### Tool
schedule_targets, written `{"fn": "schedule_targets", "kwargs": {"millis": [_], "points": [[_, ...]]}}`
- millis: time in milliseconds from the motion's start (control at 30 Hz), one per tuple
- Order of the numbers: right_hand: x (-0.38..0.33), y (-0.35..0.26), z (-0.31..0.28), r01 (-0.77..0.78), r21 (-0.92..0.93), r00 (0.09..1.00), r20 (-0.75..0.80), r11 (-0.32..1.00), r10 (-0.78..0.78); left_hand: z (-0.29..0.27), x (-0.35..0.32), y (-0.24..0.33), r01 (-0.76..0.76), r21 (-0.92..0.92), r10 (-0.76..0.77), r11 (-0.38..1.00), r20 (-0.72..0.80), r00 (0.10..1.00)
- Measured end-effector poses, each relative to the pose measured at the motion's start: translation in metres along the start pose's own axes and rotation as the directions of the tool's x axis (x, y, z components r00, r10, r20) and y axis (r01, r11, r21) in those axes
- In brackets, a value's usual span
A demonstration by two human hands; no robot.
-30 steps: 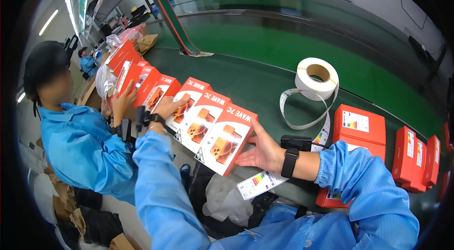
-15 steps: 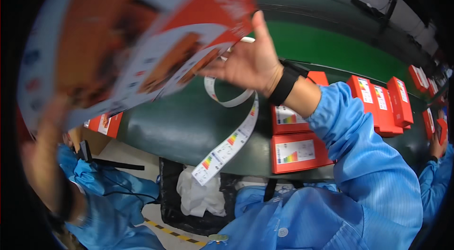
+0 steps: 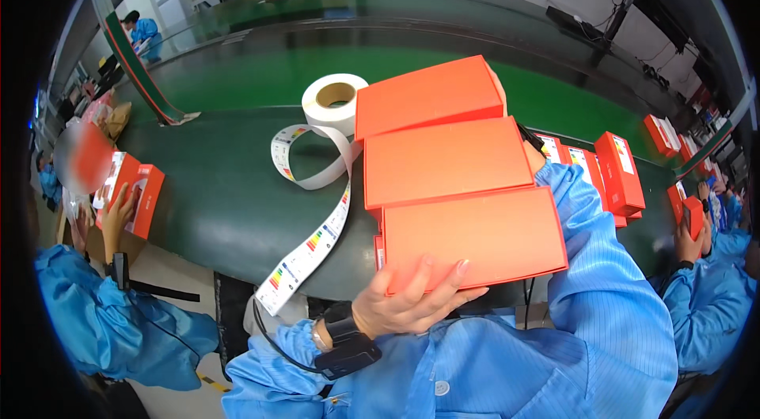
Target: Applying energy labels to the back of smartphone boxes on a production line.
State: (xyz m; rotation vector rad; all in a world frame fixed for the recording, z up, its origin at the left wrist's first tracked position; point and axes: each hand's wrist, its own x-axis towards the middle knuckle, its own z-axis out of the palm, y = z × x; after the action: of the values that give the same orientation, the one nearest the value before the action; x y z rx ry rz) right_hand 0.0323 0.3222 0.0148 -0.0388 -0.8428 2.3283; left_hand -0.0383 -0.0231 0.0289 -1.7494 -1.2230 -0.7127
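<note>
Three red boxes (image 3: 447, 161) lie side by side in a row in front of me, their plain faces up. The fingers of my left hand (image 3: 416, 296) wrap the near edge of the closest box. At the far right end of the row, my right hand (image 3: 498, 85) shows only as a sliver against the farthest box; its fingers are mostly hidden. A red edge of another box (image 3: 379, 253) peeks out beneath the nearest one. Left of the row stands a roll of white labels (image 3: 333, 100), with a loose printed label strip (image 3: 313, 241) curling toward me.
More labelled red boxes (image 3: 620, 173) stand to the right on the dark green table (image 3: 222, 189). A person at left handles red boxes (image 3: 142, 201); another person at right holds a small red box (image 3: 693, 217). A metal post (image 3: 142, 74) rises at the back left.
The printed red-and-white box faces held high at upper left are gone from there. My hands have come right and down, and now hold plain red faces. The label strip shows fully.
</note>
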Motion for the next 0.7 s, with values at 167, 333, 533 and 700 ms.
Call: {"fn": "schedule_targets", "kwargs": {"millis": [167, 333, 533, 700], "points": [[-0.005, 0.006, -0.032, 0.0, -0.052, 0.999, 0.052, 0.999, 0.003, 0.003, -0.031, 0.023, 0.028, -0.056, -0.017, 0.998, 0.19, 0.982], [-0.012, -0.002, -0.038, -0.098, -0.226, 0.992, 0.055, 0.969, 0.113, -0.002, -0.029, 0.022, -0.019, -0.131, 0.059, 0.991, 0.309, 0.949], [-0.008, -0.009, 0.0, -0.243, -0.515, 0.938, -0.34, 0.822, 0.064, -0.013, -0.025, 0.009, 0.081, -0.185, -0.005, 0.979, 0.382, 0.924], [-0.041, -0.026, 0.006, -0.153, -0.875, 0.858, -0.348, 0.459, -0.378, -0.008, -0.012, -0.016, 0.416, -0.597, -0.239, 0.686, 0.355, 0.904]]}}
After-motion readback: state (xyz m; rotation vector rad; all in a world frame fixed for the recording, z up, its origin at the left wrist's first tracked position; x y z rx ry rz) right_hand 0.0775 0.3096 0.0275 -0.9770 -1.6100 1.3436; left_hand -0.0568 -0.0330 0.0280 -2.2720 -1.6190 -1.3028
